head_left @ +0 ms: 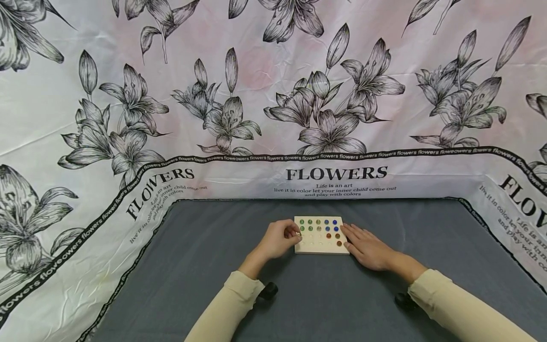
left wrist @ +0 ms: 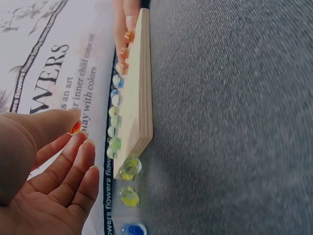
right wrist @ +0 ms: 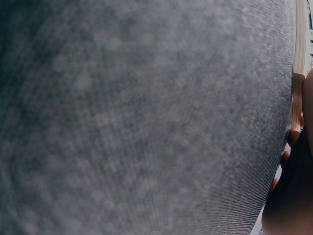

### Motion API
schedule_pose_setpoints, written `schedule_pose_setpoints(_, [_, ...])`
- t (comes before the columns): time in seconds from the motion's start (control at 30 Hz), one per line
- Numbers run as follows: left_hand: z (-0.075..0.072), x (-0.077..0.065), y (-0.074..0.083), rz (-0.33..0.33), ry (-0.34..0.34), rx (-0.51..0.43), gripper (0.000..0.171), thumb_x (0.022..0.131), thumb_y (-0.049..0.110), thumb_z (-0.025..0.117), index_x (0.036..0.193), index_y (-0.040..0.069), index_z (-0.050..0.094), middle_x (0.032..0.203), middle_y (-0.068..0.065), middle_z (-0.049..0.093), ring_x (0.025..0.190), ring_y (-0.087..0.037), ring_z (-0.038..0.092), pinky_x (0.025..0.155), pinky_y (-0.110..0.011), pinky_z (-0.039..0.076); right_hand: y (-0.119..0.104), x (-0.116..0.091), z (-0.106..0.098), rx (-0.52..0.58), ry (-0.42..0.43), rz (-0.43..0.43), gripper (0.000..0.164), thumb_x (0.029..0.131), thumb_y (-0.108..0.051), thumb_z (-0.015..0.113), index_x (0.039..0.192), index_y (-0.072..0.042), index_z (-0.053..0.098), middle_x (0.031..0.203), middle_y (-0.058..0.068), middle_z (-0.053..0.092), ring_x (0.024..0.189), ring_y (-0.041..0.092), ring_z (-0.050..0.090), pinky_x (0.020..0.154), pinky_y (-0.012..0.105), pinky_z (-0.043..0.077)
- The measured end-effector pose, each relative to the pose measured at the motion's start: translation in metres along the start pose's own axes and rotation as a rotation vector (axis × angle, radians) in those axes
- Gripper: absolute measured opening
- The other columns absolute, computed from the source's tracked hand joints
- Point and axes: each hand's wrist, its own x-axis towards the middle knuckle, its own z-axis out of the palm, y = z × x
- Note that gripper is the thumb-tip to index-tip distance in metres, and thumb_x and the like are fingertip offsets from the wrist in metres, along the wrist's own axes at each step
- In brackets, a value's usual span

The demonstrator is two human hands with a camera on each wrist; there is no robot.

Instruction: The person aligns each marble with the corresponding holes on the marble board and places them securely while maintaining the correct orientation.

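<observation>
Between the thumb and fingertips of my left hand (head_left: 278, 239) I pinch an orange-red glass marble (left wrist: 76, 128), at the left edge of a pale wooden board (head_left: 316, 248). Rows of round hollows mark the board's top. Green marbles (head_left: 302, 228), blue marbles (head_left: 335, 228) and orange-brown marbles (head_left: 339, 243) sit in some of them. My right hand (head_left: 368, 248) lies with straight fingers against the board's right edge. Only a dark, blurred part of that hand shows in the right wrist view.
Loose yellow marbles (left wrist: 129, 197) and a blue marble (left wrist: 133, 229) lie off the board's left end, hidden behind the left hand in the head view. Grey cloth (head_left: 325, 304) covers the table. A flower-printed sheet (head_left: 239, 128) rises behind it.
</observation>
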Motion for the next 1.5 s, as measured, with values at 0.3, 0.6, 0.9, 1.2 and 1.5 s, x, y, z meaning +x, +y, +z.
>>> schedule_pose_setpoints(0.3, [0.011, 0.007, 0.005, 0.013, -0.007, -0.014, 0.007, 0.095, 0.008, 0.073, 0.101, 0.005, 0.071, 0.086, -0.002, 0.066, 0.073, -0.010, 0.058, 0.066, -0.025, 0.049, 0.000, 0.000, -0.001, 0.001, 0.002, -0.001, 0.060, 0.112, -0.036, 0.038, 0.162, -0.004, 0.026, 0.167, 0.018, 0.024, 0.153, 0.043, 0.020, 0.119, 0.063, 0.018])
schedule_pose_setpoints(0.6, [0.025, 0.014, 0.010, 0.009, -0.037, -0.021, 0.007, 0.095, 0.009, 0.073, 0.101, 0.006, 0.071, 0.085, -0.001, 0.065, 0.073, -0.008, 0.058, 0.067, -0.023, 0.048, 0.000, 0.000, 0.000, 0.006, 0.006, -0.005, 0.060, 0.112, -0.035, 0.040, 0.161, -0.003, 0.027, 0.167, 0.018, 0.025, 0.153, 0.043, 0.020, 0.119, 0.063, 0.018])
schedule_pose_setpoints(0.9, [0.039, 0.020, 0.014, 0.019, -0.059, -0.041, 0.008, 0.094, 0.008, 0.074, 0.100, 0.004, 0.071, 0.085, -0.001, 0.065, 0.073, -0.006, 0.057, 0.068, -0.021, 0.048, -0.001, 0.000, 0.000, 0.006, 0.015, 0.003, 0.060, 0.112, -0.036, 0.039, 0.161, -0.004, 0.028, 0.166, 0.018, 0.026, 0.152, 0.043, 0.021, 0.118, 0.064, 0.019])
schedule_pose_setpoints(1.2, [0.052, 0.027, 0.018, 0.010, -0.081, -0.042, 0.008, 0.094, 0.008, 0.074, 0.099, 0.004, 0.071, 0.084, 0.000, 0.064, 0.072, -0.005, 0.055, 0.069, -0.021, 0.048, -0.002, -0.002, 0.002, -0.005, 0.036, -0.011, 0.059, 0.112, -0.034, 0.041, 0.160, -0.002, 0.029, 0.165, 0.020, 0.028, 0.151, 0.045, 0.024, 0.117, 0.064, 0.021])
schedule_pose_setpoints(1.5, [0.064, 0.033, 0.021, -0.008, -0.098, -0.004, 0.007, 0.094, 0.011, 0.075, 0.100, 0.007, 0.073, 0.083, 0.002, 0.066, 0.069, -0.004, 0.057, 0.064, -0.020, 0.048, 0.001, 0.000, 0.002, -0.002, 0.016, 0.007, 0.060, 0.112, -0.038, 0.038, 0.161, -0.004, 0.028, 0.166, 0.018, 0.026, 0.153, 0.042, 0.021, 0.118, 0.064, 0.019])
